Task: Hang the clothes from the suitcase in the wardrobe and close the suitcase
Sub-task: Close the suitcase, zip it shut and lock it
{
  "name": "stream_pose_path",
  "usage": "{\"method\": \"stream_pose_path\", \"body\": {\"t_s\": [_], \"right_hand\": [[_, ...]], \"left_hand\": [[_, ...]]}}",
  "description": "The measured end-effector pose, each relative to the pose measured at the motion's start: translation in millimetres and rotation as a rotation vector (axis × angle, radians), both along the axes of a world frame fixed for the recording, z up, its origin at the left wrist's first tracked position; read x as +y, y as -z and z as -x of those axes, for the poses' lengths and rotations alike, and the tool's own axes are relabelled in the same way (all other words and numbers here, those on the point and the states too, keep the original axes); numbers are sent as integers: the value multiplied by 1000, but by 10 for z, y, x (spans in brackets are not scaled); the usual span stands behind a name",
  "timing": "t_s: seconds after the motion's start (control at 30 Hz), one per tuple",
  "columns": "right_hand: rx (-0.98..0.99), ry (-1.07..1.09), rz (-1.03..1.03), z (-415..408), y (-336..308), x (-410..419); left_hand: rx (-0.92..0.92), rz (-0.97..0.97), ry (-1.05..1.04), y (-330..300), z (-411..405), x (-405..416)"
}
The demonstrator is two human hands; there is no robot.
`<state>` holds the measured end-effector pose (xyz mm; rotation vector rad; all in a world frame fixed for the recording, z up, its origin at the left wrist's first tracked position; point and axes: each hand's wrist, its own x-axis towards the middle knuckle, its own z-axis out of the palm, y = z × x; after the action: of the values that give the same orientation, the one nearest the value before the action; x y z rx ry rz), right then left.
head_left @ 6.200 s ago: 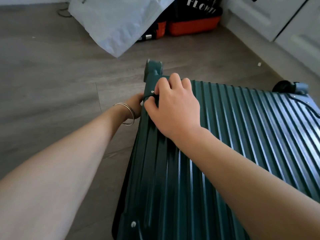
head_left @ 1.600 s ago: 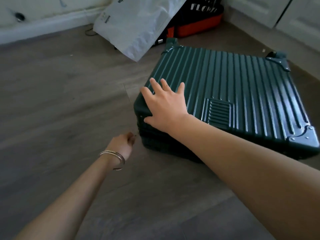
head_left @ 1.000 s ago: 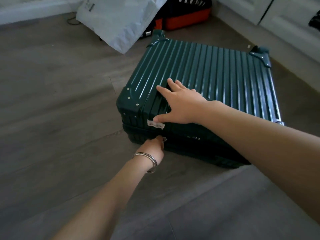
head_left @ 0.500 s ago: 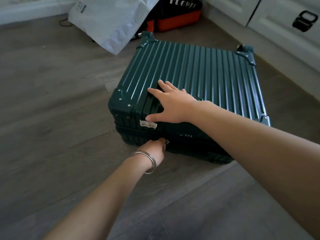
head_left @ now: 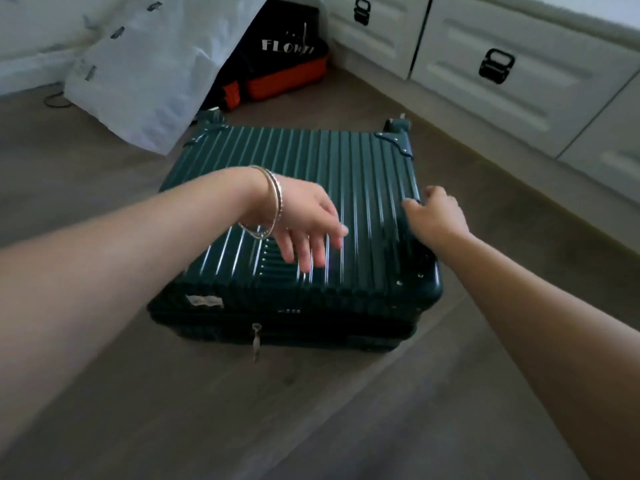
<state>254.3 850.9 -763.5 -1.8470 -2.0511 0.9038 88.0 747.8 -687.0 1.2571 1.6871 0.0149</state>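
A dark green ribbed suitcase (head_left: pixel 311 161) lies flat and closed on the wooden floor. Its zip pull (head_left: pixel 256 336) hangs free on the near side wall. My left hand (head_left: pixel 304 223), with bangles on the wrist, hovers over the lid with fingers spread and hanging down, holding nothing. My right hand (head_left: pixel 436 216) rests on the right edge of the lid, fingers curled over that edge. No clothes show.
A white plastic bag (head_left: pixel 152 74) and a black and orange bag (head_left: pixel 284 64) lie on the floor behind the suitcase. White cupboard fronts with black handles (head_left: pixel 495 65) run along the right. Wooden floor (head_left: pixel 311 410) stretches in front.
My left hand has let go of the zip pull and risen above the lid. My right hand has slid from the lid's near left part to its right edge.
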Motion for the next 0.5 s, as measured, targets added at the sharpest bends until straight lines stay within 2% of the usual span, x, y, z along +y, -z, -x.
{"method": "stream_pose_path", "body": {"t_s": [0.1,0.17,0.27,0.37,0.5], "right_hand": [[220,58,190,-102,174,110],[354,88,237,-113,238,136],[419,166,175,-173,312,224],[515,204,171,-268,402,338],[631,197,243,-354,529,438]], "left_hand": [[82,-398,-172,-26,-110,450],[247,-526,-188,26,-145,699],[419,-501,-157,150,-190,1004],[427,-422,-176,301,-265,1327],[481,-409,-148,541,-378,1667]]}}
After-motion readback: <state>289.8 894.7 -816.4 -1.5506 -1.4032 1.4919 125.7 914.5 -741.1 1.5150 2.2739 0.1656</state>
